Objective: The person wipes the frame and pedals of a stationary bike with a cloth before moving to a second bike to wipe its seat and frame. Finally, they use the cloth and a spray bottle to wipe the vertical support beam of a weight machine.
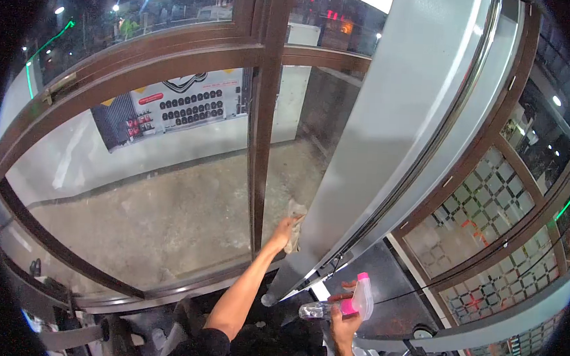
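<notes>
Cloth (294,239) clutched by left hand (282,233) at glass (290,178), 12 o'clock; bottle (317,311) gripped by right hand (343,325), 1 o'clock; progress unclear.

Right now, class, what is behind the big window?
A pale wall bearing a poster, and a blotchy floor. What the grey post and the cloth cover cannot be seen.

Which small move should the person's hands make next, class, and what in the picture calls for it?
Probably a short wipe of the glass with the cloth: the left hand already holds it there, beside the grey post, while the right hand holds the spray bottle sideways, away from the glass.
</notes>
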Available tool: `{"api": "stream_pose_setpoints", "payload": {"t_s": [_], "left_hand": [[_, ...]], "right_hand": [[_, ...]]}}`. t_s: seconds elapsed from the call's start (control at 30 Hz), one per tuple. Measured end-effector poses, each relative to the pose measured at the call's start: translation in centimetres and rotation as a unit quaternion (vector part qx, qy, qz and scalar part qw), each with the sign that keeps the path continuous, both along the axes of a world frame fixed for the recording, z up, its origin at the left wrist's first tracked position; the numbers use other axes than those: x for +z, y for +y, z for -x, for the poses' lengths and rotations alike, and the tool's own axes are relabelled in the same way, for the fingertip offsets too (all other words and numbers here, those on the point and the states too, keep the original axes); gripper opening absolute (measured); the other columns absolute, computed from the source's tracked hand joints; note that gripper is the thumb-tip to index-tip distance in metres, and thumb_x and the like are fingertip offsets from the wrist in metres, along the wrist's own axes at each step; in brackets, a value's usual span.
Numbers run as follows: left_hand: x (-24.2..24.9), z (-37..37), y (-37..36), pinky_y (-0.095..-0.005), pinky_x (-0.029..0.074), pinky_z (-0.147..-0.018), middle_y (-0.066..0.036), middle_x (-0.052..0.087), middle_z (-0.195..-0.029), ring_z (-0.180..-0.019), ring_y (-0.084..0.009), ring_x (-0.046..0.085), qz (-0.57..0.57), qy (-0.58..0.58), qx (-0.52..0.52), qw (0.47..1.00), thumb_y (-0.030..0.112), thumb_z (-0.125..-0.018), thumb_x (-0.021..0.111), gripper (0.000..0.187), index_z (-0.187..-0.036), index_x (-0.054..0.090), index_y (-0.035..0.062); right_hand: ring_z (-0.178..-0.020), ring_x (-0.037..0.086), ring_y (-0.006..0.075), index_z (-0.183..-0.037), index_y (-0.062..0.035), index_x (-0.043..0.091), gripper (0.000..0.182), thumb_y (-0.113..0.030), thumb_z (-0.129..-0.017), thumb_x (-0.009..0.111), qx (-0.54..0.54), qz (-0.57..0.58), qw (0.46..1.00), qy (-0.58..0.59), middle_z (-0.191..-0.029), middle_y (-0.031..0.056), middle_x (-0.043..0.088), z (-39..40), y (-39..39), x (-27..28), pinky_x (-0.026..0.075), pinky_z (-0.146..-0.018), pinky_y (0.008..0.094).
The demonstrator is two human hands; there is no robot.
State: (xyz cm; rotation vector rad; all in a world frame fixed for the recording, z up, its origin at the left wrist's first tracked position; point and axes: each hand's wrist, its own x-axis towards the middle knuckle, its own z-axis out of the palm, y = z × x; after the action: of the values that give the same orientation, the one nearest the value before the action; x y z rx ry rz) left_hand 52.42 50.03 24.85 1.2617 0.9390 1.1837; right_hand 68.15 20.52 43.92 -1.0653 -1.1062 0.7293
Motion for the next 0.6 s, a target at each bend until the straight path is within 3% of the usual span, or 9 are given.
{"api": "stream_pose_setpoints", "payload": {"t_s": [0.1,0.13,0.23,0.27,0.33,0.37,0.43,0.5,0.6], "left_hand": [[7.5,-0.2,-5.7,-0.0392,0.044,-0.074,-0.014,0.062,-0.083,-0.078,-0.024,0.056,0.042,0.213,0.205,0.954,0.039,-0.097,0.047,0.047,-0.088,0.06,-0.0052],[8.4,-0.6,-6.2,-0.0371,0.044,-0.069,-0.013,0.061,-0.078,-0.075,-0.0211,0.056,0.05,0.152,0.255,0.954,0.035,-0.098,0.048,0.044,-0.085,0.059,-0.0058],[14.9,-1.3,-8.1,-0.034,0.044,-0.066,-0.011,0.061,-0.078,-0.074,-0.0183,0.056,-0.068,-0.114,0.275,0.952,0.031,-0.097,0.051,0.039,-0.084,0.059,-0.0047],[16.2,-1.7,-8.2,-0.0307,0.044,-0.065,-0.008,0.062,-0.083,-0.073,-0.0158,0.056,-0.071,-0.164,0.275,0.945,0.026,-0.098,0.05,0.031,-0.089,0.058,-0.0031],[21.6,-3.6,-10.2,-0.0316,0.045,-0.066,-0.009,0.06,-0.086,-0.075,-0.017,0.056,-0.207,-0.177,0.302,0.914,0.022,-0.096,0.051,0.025,-0.094,0.057,-0.0017],[23.1,-4.0,-10.5,-0.0328,0.045,-0.067,-0.01,0.057,-0.088,-0.077,-0.0199,0.055,-0.268,-0.132,0.293,0.908,0.018,-0.09,0.057,0.02,-0.097,0.055,-0.0008],[26.2,-4.6,-11.2,-0.0353,0.046,-0.07,-0.013,0.052,-0.092,-0.08,-0.0257,0.055,-0.393,-0.053,0.274,0.876,0.009,-0.077,0.069,0.031,-0.102,0.052,0.0012],[24.8,-5.3,-10.6,-0.0365,0.046,-0.07,-0.014,0.052,-0.09,-0.079,-0.0286,0.055,-0.431,-0.015,0.334,0.838,0.002,-0.071,0.07,0.038,-0.103,0.05,0.0014],[21.8,-5.3,-11.3,-0.0382,0.045,-0.07,-0.016,0.051,-0.089,-0.078,-0.0299,0.055,-0.433,-0.002,0.322,0.842,-0.003,-0.068,0.068,0.039,-0.102,0.05,0.0009]], "right_hand": [[-0.086,0.063,0.021,-0.13,0.0006,0.04,0.065,-0.006,-0.073,0.07,0.001,0.008,1.0,0.013,-0.115,0.0127,0.053,0.1,-0.1,0.5,0.051,-0.074,0.031],[-0.086,0.063,0.0209,-0.129,0.0006,0.04,0.064,-0.006,-0.073,0.07,0.0,0.012,1.0,0.017,-0.115,0.0126,0.053,0.1,-0.2,0.5,0.051,-0.074,0.031],[-0.086,0.063,0.0207,-0.129,0.0006,0.04,0.064,-0.006,-0.073,0.071,-0.003,0.026,1.0,0.004,-0.116,0.0125,0.053,-0.6,-0.7,0.2,0.051,-0.074,0.0316],[-0.086,0.063,0.0207,-0.129,0.0006,0.04,0.064,-0.006,-0.074,0.071,-0.006,0.022,1.0,0.003,-0.116,0.0126,0.053,-0.8,-0.8,0.0,0.051,-0.074,0.0318],[-0.086,0.063,0.0206,-0.129,0.0006,0.04,0.064,-0.007,-0.074,0.071,-0.011,0.014,1.0,0.001,-0.117,0.0128,0.053,-1.0,-0.9,-0.2,0.051,-0.075,0.0322],[-0.086,0.063,0.0205,-0.13,0.0007,0.039,0.065,-0.008,-0.074,0.071,-0.011,0.018,1.0,0.002,-0.116,0.0129,0.053,-1.1,-0.9,0.0,0.051,-0.075,0.0321],[-0.086,0.062,0.0204,-0.131,0.001,0.039,0.065,-0.009,-0.075,0.071,-0.013,0.027,1.0,0.006,-0.116,0.013,0.054,-1.0,-0.9,0.4,0.051,-0.076,0.0321],[-0.086,0.062,0.0202,-0.132,0.0013,0.038,0.066,-0.009,-0.076,0.071,-0.012,0.011,1.0,0.006,-0.115,0.0132,0.054,-1.0,-0.7,0.4,0.051,-0.076,0.0318],[-0.086,0.063,0.0201,-0.132,0.0021,0.039,0.065,-0.009,-0.076,0.07,0.001,0.011,1.0,0.004,-0.115,0.0134,0.054,-1.2,-0.5,0.7,0.051,-0.075,0.0314]]}}
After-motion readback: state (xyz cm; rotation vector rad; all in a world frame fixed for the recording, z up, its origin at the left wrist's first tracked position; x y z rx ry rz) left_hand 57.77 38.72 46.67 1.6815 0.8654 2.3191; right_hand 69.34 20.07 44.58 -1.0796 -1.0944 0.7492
